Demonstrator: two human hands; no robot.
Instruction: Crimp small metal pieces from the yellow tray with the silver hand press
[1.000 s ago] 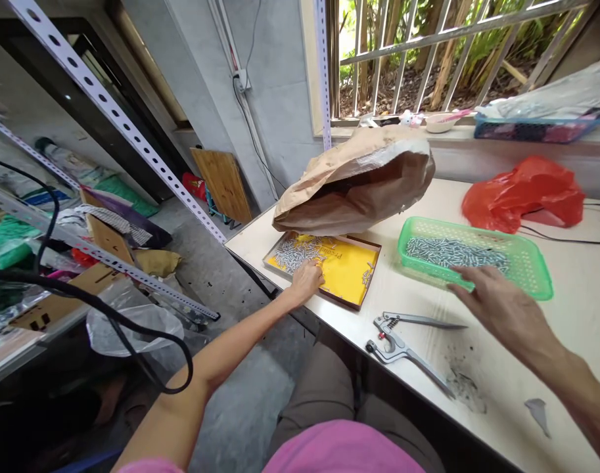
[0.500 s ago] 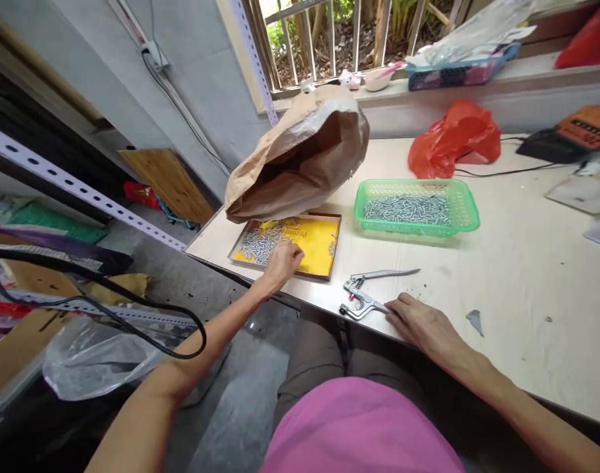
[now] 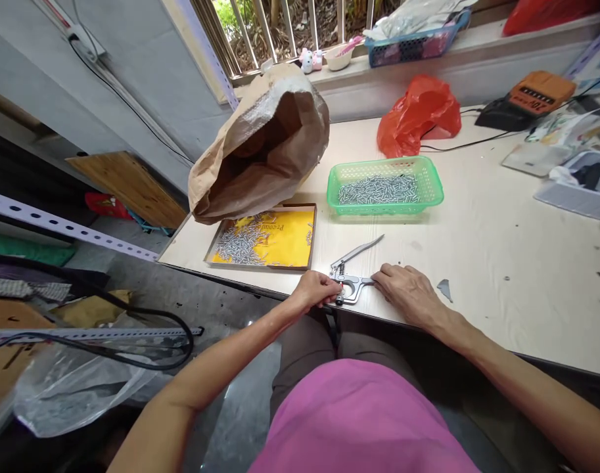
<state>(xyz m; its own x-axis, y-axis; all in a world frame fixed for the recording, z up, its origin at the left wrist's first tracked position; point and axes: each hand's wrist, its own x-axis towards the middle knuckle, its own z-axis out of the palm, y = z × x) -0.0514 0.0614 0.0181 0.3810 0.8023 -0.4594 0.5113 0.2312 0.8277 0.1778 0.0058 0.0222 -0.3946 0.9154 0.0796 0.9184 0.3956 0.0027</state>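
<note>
The pliers (image 3: 357,281) lie splayed at the table's (image 3: 477,263) near edge. The right hand (image 3: 407,289) grips their lower handle (image 3: 368,280); the left hand (image 3: 317,290) is pinched together at their head (image 3: 340,299), whether on anything I cannot tell. A mistimed squeeze could nip those fingertips. Toward the left corner, a knock to the tray (image 3: 292,246) could spill its pins (image 3: 240,244).

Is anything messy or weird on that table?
A bit. A grey scrap lies loose on the tabletop beside the right hand, apart from everything, with dark specks nearby. The brown paper bag looks odd too: slumped, mouth gaping, hiding part of the tray.
</note>
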